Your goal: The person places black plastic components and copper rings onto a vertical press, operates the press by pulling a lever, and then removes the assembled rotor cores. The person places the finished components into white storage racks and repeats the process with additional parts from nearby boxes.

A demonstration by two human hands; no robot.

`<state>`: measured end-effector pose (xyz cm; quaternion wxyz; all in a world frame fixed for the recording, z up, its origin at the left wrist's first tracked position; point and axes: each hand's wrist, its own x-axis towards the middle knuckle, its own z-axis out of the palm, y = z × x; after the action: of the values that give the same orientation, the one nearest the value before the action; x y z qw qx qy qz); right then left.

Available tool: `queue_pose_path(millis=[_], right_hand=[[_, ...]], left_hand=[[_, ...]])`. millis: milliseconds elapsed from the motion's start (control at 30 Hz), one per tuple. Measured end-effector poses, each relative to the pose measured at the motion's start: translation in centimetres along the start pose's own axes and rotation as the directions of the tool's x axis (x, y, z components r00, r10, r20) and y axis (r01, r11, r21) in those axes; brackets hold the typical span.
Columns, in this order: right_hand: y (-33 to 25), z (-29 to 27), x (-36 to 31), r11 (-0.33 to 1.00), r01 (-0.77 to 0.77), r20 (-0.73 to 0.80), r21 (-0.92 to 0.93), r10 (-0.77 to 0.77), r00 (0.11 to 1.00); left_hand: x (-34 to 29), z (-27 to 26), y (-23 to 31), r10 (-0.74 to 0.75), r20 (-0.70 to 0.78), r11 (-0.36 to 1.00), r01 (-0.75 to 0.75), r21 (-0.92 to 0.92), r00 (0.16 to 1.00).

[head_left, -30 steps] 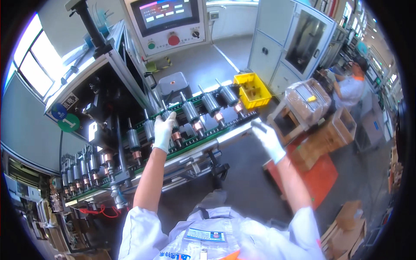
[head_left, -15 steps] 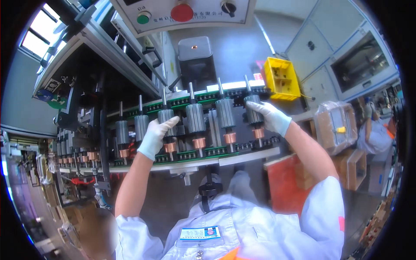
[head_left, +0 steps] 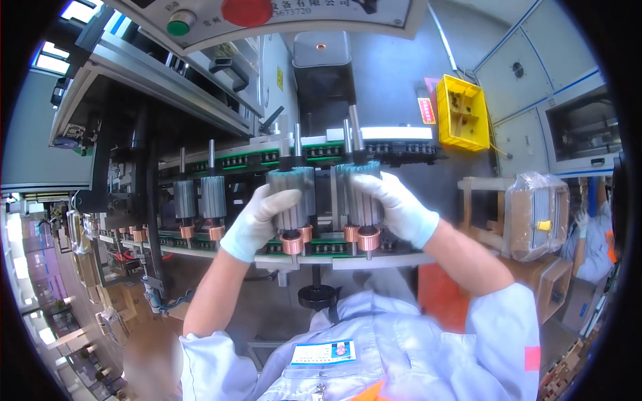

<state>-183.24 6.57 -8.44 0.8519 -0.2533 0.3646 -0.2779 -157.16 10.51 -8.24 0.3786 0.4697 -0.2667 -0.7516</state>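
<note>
My left hand (head_left: 257, 224), in a white glove, grips a pair of grey motor rotors (head_left: 294, 190) with copper ends and upright steel shafts. My right hand (head_left: 398, 207), also gloved, grips a second pair of rotors (head_left: 351, 187) just beside them. Both pairs are lifted above the conveyor rail (head_left: 374, 260) with its green-edged carriers. Two more rotors (head_left: 200, 199) stand on the line to the left.
A control panel with a red button (head_left: 247, 10) and a green button (head_left: 177, 25) hangs above. A yellow bin (head_left: 461, 113) sits behind the line. At right stand a wrapped crate (head_left: 535, 214) and another person (head_left: 595, 240). Machine frames fill the left.
My head has moved closer over the line. My right hand came in from the right side to the rotors, and both hands have lifted rotor pairs toward me.
</note>
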Motion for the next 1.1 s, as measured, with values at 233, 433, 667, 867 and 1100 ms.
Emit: queue_pose_path(millis=[233,433,667,867,1100], right_hand=[[1.1,3.8,-0.9,0.942,0.192,-0.056,-0.274,-0.215,0.975],[2.0,6.7,-3.9,0.876,0.198,0.005,-0.439,-0.218,0.976],[3.5,9.5,-9.0,0.916,0.137,0.406,-0.378,0.031,0.913],[6.5,10.2,-12.7,0.878,-0.027,0.655,-0.478,0.376,0.656],[12.6,12.4,-15.8,0.817,-0.150,0.764,-0.557,0.574,0.294]], left_hand=[[-1.4,3.7,-0.6,0.098,-0.142,0.982,-0.072,0.174,0.985],[-7.6,6.8,-1.6,0.205,-0.249,0.977,-0.184,0.103,0.947],[-18.2,10.6,-7.0,0.443,-0.442,0.896,-0.402,0.189,0.780],[-28.2,16.2,-15.2,0.502,-0.679,0.853,-0.437,0.286,0.536],[-36.1,21.3,-26.3,0.700,-0.680,0.563,-0.754,0.338,0.218]])
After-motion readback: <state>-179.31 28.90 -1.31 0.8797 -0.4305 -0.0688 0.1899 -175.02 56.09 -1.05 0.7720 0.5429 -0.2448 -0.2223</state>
